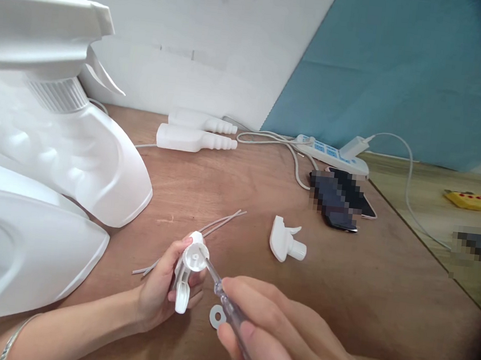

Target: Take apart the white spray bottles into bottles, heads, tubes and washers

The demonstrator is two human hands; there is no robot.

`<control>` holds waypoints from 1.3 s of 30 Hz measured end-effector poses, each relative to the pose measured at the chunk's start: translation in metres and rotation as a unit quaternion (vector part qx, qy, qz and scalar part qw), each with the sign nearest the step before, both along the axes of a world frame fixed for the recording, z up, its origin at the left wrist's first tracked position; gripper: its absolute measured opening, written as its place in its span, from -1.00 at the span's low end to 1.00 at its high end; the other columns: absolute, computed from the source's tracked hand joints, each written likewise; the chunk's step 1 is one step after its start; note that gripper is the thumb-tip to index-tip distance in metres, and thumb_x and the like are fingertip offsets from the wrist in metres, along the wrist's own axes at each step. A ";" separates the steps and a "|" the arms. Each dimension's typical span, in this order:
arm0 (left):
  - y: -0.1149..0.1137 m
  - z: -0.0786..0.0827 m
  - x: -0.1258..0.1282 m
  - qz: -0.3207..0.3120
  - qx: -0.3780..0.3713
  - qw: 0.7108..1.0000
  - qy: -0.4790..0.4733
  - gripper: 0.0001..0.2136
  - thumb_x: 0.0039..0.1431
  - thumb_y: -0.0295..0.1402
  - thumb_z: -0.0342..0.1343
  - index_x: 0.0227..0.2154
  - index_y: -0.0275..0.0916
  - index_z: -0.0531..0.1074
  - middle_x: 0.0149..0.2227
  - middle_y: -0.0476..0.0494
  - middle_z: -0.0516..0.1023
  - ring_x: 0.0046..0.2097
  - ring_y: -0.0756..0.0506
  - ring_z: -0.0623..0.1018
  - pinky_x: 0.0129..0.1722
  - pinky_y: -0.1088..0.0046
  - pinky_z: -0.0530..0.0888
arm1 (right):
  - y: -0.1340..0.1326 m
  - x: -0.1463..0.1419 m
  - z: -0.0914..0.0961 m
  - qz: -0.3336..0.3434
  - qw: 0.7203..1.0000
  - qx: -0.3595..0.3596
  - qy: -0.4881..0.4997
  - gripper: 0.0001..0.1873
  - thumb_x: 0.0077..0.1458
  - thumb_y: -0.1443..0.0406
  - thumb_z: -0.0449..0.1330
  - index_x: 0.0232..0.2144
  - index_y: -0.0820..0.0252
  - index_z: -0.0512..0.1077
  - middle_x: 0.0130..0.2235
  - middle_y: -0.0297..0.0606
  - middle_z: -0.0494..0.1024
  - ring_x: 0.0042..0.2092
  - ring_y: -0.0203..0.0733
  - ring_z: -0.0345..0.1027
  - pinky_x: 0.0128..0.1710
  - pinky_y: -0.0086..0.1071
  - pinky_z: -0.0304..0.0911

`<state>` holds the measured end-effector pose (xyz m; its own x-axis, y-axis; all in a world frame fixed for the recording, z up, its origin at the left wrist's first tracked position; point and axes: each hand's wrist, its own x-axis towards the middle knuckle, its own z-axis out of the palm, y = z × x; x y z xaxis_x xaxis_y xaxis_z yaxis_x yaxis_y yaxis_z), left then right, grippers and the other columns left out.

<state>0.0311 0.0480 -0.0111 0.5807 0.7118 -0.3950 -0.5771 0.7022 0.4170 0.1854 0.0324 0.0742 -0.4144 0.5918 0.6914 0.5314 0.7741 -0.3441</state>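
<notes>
A white trigger spray head [182, 288] is held in my left hand [157, 291], its round collar opening turned toward me and its trigger pointing down. My right hand [284, 333] grips a screwdriver [233, 312] with a clear, purplish handle. The screwdriver's thin metal tip reaches into the collar opening; what it touches inside is too small to tell. On the table below the screwdriver lies a flat white ring washer [217, 317]. Thin white tubes [223, 221] lie behind and under my left hand. Another white spray head [286, 241] rests on its side to the right.
Large white spray bottles [104, 171] fill the left side. Two small white bottles [197, 140] lie at the back. A power strip [333, 155] with a plugged-in charger and cables stands near the wall, beside two phones [335, 201]. The wooden table's edge [430, 254] runs along the right.
</notes>
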 end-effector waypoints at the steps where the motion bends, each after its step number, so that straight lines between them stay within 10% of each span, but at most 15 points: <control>1: 0.000 0.001 0.001 0.001 0.000 1.000 0.005 -0.70 0.15 -0.14 -0.11 -0.53 -0.27 0.21 -0.68 0.11 0.18 -0.74 0.17 -0.08 -0.75 0.65 -0.01 | 0.000 0.000 0.000 0.019 0.999 0.041 -0.026 -0.73 -0.07 0.45 0.22 -0.54 0.11 0.17 -0.54 -0.42 0.47 -0.56 -0.33 0.39 -0.64 -0.54 0.33; 3: -0.001 0.002 0.002 0.012 0.001 1.000 0.017 -0.70 0.14 -0.13 -0.08 -0.53 -0.27 0.20 -0.68 0.12 0.19 -0.73 0.18 -0.08 -0.74 0.66 -0.01 | 0.001 0.000 -0.002 0.031 0.994 0.085 -0.063 -0.80 -0.03 0.46 0.16 -0.48 0.13 0.20 -0.50 -0.35 0.49 -0.53 -0.29 0.41 -0.62 -0.51 0.35; 12: -0.002 -0.004 -0.003 -0.020 0.006 1.000 0.006 -0.60 0.23 -0.16 -0.21 -0.63 -0.30 0.21 -0.71 0.10 0.16 -0.76 0.19 -0.05 -0.75 0.67 0.04 | 0.020 0.007 -0.003 -0.035 0.984 -0.156 0.076 -0.81 0.10 0.45 0.04 -0.26 0.14 0.13 -0.40 -0.32 0.48 -0.49 -0.33 0.42 -0.55 -0.49 0.39; 25: 0.004 -0.004 -0.007 -0.010 -0.005 0.998 -0.058 -0.72 0.18 -0.20 -0.14 -0.55 -0.24 0.22 -0.71 0.12 0.18 -0.75 0.16 -0.10 -0.78 0.69 0.00 | 0.013 0.005 -0.019 0.000 0.972 -0.166 0.166 -0.73 0.06 0.52 0.03 -0.21 0.16 0.12 -0.29 -0.23 0.45 -0.30 -0.28 0.43 -0.37 -0.40 0.43; 39: 0.000 -0.001 -0.004 -0.187 0.089 0.976 0.073 -0.71 0.07 -0.06 -0.05 -0.43 -0.21 0.15 -0.76 0.17 0.18 -0.78 0.14 -0.02 -0.81 0.66 -0.05 | 0.027 0.029 0.012 0.063 0.919 -0.376 0.097 -0.93 0.18 0.36 -0.02 -0.27 0.10 0.13 -0.33 -0.32 0.46 -0.39 -0.34 0.40 -0.42 -0.47 0.39</control>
<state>0.0272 0.0479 -0.0123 0.7593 0.5266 -0.3824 -0.2199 0.7605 0.6109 0.2142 0.0592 0.0866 -0.4236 0.8888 0.1749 0.3259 0.3297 -0.8861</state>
